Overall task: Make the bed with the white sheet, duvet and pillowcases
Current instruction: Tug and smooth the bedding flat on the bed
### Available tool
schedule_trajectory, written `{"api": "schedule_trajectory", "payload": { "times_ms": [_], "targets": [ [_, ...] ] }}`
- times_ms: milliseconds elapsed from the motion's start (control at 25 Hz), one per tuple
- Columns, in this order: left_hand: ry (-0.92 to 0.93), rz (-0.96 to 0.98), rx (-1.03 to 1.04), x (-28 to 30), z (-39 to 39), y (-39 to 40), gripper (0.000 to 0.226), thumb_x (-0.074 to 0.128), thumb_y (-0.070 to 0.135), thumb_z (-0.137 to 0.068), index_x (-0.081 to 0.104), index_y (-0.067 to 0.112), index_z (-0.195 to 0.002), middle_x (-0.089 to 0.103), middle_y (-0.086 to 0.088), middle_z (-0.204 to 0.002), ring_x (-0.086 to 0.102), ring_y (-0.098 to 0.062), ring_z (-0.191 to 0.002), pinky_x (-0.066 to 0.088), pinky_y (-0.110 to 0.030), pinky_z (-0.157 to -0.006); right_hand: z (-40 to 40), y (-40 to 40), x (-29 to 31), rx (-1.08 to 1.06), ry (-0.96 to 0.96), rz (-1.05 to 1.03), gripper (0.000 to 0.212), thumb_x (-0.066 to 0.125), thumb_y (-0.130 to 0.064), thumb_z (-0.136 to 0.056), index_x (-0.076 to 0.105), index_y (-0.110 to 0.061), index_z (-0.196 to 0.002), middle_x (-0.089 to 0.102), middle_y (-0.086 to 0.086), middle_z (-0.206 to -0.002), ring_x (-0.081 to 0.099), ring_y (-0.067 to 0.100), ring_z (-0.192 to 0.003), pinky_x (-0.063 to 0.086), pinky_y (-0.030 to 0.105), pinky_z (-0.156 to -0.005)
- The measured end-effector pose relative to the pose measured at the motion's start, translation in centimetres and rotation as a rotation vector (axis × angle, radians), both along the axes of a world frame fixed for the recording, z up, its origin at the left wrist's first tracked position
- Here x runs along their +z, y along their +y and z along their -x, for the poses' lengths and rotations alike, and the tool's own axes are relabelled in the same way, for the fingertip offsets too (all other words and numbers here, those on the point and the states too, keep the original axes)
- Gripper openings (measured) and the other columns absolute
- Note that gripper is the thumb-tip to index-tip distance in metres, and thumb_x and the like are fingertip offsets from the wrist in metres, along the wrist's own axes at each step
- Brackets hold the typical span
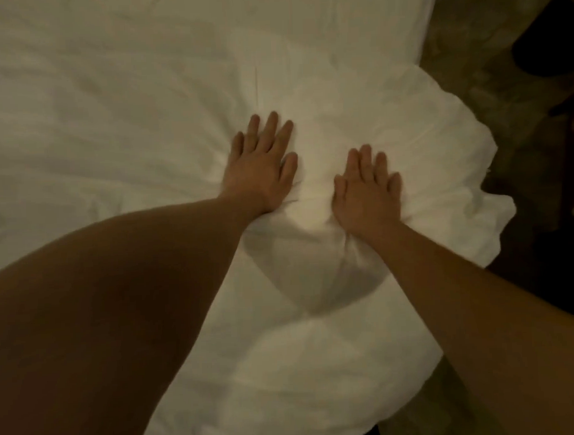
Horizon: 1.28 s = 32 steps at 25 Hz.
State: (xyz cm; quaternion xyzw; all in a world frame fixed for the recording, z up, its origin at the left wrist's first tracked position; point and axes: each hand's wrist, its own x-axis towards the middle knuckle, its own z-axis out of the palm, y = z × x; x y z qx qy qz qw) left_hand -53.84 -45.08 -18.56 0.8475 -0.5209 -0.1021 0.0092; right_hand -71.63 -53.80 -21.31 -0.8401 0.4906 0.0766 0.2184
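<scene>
A puffy white duvet (pixel 364 312) lies bunched at the near right corner of the bed (pixel 79 94), filling the picture from its centre down toward 5 o'clock, with its rumpled edge bulging out over the bed's side at 3 o'clock. Both hands press flat into it. The left hand (pixel 261 167) lies palm down just left of centre, fingers straight and slightly spread, pointing toward 12 o'clock, holding nothing. The right hand (pixel 367 188) lies palm down just to its right, toward 4 o'clock from it, fingers straight and close together, also holding nothing. The two hands are near each other but apart, and the fabric between them rises in a soft ridge; below the wrists a rounded bulge of the duvet sits in shadow. Bare forearms reach in from 7 o'clock and 4 o'clock. White bedding with faint creases covers the bed from 9 o'clock up to 12 o'clock. Along the right edge, from 1 to 4 o'clock, runs dim mottled floor (pixel 462 48) with dark shapes too unclear to name.
</scene>
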Motion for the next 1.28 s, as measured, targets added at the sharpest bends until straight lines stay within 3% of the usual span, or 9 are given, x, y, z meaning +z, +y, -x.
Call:
{"api": "schedule_trajectory", "payload": {
  "times_ms": [80,240,440,520,600,720,920,1280],
  "targets": [
    [0.041,0.04,0.015,-0.3,2.0,3.2,0.06,0.018,0.048,-0.105,0.006,0.029,-0.161,-0.003,0.001,-0.169,-0.008,-0.025,-0.154,0.001,-0.046,-0.124,-0.8,5.9,1.4,-0.027,-0.103,0.014,0.064,0.016,-0.046,-0.106,0.006,-0.014,-0.161,-0.001,0.009,-0.168,-0.002,0.029,-0.155,0.003,0.05,-0.124],
    [0.009,0.083,-0.094,-1.6,6.0,11.1,0.061,0.017,0.05,-0.105,0.007,0.028,-0.161,0.0,0.0,-0.169,-0.006,-0.027,-0.155,0.003,-0.049,-0.124,4.8,16.6,-0.5,0.149,-0.112,0.169,0.062,0.011,-0.049,-0.103,0.003,-0.029,-0.161,-0.004,0.004,-0.168,-0.004,0.026,-0.155,0.004,0.046,-0.125],
    [-0.033,0.029,-0.161,-2.8,9.4,19.6,0.06,0.011,0.054,-0.104,0.0,0.035,-0.16,-0.011,0.002,-0.168,-0.017,-0.028,-0.153,-0.004,-0.053,-0.123,6.2,19.2,-1.6,-0.212,-0.052,0.063,0.061,0.014,-0.048,-0.105,0.0,-0.027,-0.161,-0.007,0.007,-0.168,-0.008,0.029,-0.154,0.001,0.051,-0.124],
    [-0.035,0.028,-0.171,-3.2,10.5,21.2,0.06,0.012,0.053,-0.104,0.003,0.036,-0.16,-0.011,0.002,-0.168,-0.018,-0.03,-0.152,-0.004,-0.056,-0.121,5.3,22.8,-0.9,-0.139,-0.102,0.075,0.061,0.015,-0.048,-0.106,-0.002,-0.03,-0.161,-0.01,0.005,-0.168,-0.011,0.033,-0.153,-0.003,0.052,-0.123],
    [-0.066,0.026,-0.217,-3.5,10.8,21.7,0.06,0.013,0.054,-0.103,0.004,0.037,-0.16,-0.01,0.003,-0.168,-0.019,-0.033,-0.152,-0.005,-0.06,-0.12,7.3,25.5,-1.5,-0.001,-0.124,0.14,0.057,0.01,-0.052,-0.105,-0.006,-0.04,-0.158,-0.012,-0.008,-0.167,-0.016,0.028,-0.153,-0.006,0.053,-0.122],
    [-0.086,0.008,-0.231,-3.6,10.9,21.7,0.059,0.011,0.055,-0.103,0.001,0.039,-0.159,-0.011,0.004,-0.168,-0.02,-0.034,-0.151,-0.007,-0.061,-0.119,10.7,24.7,-3.3,-0.091,-0.092,0.093,0.057,0.009,-0.058,-0.103,-0.011,-0.048,-0.155,-0.018,-0.015,-0.165,-0.02,0.02,-0.152,-0.007,0.055,-0.121],
    [-0.043,0.019,-0.354,-2.6,7.4,16.1,0.06,0.018,0.051,-0.104,0.003,0.035,-0.16,-0.005,0.003,-0.168,-0.01,-0.029,-0.154,0.0,-0.056,-0.122,9.9,22.5,-2.7,-0.111,-0.134,0.075,0.059,0.011,-0.056,-0.103,-0.008,-0.042,-0.157,-0.016,-0.012,-0.166,-0.017,0.024,-0.153,-0.009,0.053,-0.122],
    [-0.081,0.048,-0.259,-1.6,-1.0,3.1,0.056,0.014,0.046,-0.105,0.007,0.036,-0.16,-0.001,0.007,-0.169,-0.006,-0.021,-0.155,-0.003,-0.048,-0.124,0.0,10.1,0.0,0.121,-0.167,0.204,0.058,0.014,-0.048,-0.105,0.001,-0.036,-0.16,-0.011,-0.002,-0.168,-0.014,0.022,-0.154,-0.006,0.051,-0.123]
  ]
}}
